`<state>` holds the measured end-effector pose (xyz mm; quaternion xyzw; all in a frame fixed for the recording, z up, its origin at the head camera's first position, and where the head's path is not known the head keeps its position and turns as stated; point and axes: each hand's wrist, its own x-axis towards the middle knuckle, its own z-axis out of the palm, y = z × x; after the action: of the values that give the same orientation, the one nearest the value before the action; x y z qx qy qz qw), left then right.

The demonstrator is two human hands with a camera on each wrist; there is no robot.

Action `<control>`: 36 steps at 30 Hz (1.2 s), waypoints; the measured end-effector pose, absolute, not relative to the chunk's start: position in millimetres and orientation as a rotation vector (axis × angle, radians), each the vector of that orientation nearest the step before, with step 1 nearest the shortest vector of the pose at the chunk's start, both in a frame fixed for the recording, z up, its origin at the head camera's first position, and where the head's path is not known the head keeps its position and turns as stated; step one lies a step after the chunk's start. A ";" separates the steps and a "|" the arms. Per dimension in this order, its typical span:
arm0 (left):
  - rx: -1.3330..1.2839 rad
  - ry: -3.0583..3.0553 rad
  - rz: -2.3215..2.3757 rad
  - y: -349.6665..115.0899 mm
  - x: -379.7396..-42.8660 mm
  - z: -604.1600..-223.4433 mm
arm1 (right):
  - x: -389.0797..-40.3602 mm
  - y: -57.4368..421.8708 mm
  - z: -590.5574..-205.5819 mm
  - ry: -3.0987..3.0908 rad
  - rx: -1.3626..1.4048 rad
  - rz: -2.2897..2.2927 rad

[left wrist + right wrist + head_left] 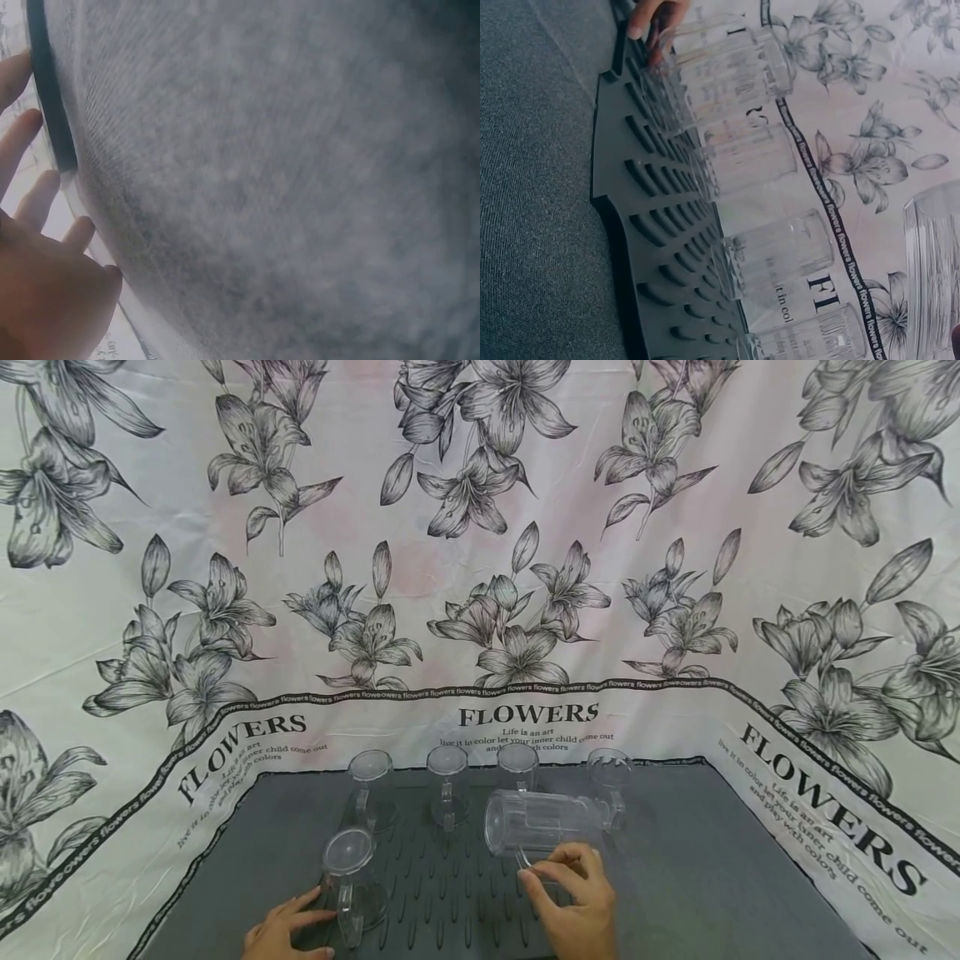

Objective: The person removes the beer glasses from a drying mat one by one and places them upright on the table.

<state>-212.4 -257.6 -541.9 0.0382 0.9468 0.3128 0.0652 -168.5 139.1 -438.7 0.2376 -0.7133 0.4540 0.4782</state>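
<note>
Head view. Item: right hand (573, 897), thumb and fingers pinching the handle (522, 860) of a clear tilted mug (543, 822); the mug lies sideways just beyond the fingers, its round end towards the left hand's side. Item: left hand (288, 928), fingers spread, just beside a clear front mug (363, 897) that stands to its right; I cannot tell from here whether they touch. Item: back mugs (447, 789), four, clear, in a row beyond both hands, the two on the right partly behind the tilted mug. Item: ridged dark mat (450, 906), between the hands. Item: grey tabletop (697, 877), under the mat. Item: floral cloth (405, 568), beyond everything, lettered "FLOWERS".

Left wrist view. Left hand at the edge, fingers apart; to the right of it, a blurred grey expanse (285, 180).

Right wrist view. Tilted mug at the edge, a sliver of right-hand finger on it. Left hand far off, by the front mug, fingers partly seen through clear walls.
</note>
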 end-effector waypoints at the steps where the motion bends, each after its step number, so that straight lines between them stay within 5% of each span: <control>1: 0.119 2.861 0.941 -257.4 -212.2 -541.5 | -170.6 140.3 -442.4 -1.746 0.580 1.097; 15: 0.111 2.799 1.080 -263.3 -210.4 -526.7 | -183.8 148.4 -467.6 -1.780 0.592 1.009; 22: 0.040 3.007 1.142 -261.2 -201.2 -483.0 | -179.8 147.8 -457.9 -1.763 0.600 1.001; 36: 0.612 3.415 1.528 -192.9 -200.0 -409.8 | -186.0 148.3 -466.3 -1.729 0.582 0.944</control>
<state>-200.0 -192.9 -409.8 0.1530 0.8538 0.3821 -0.3188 -186.0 148.3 -466.3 0.2423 -0.7204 0.3934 0.5173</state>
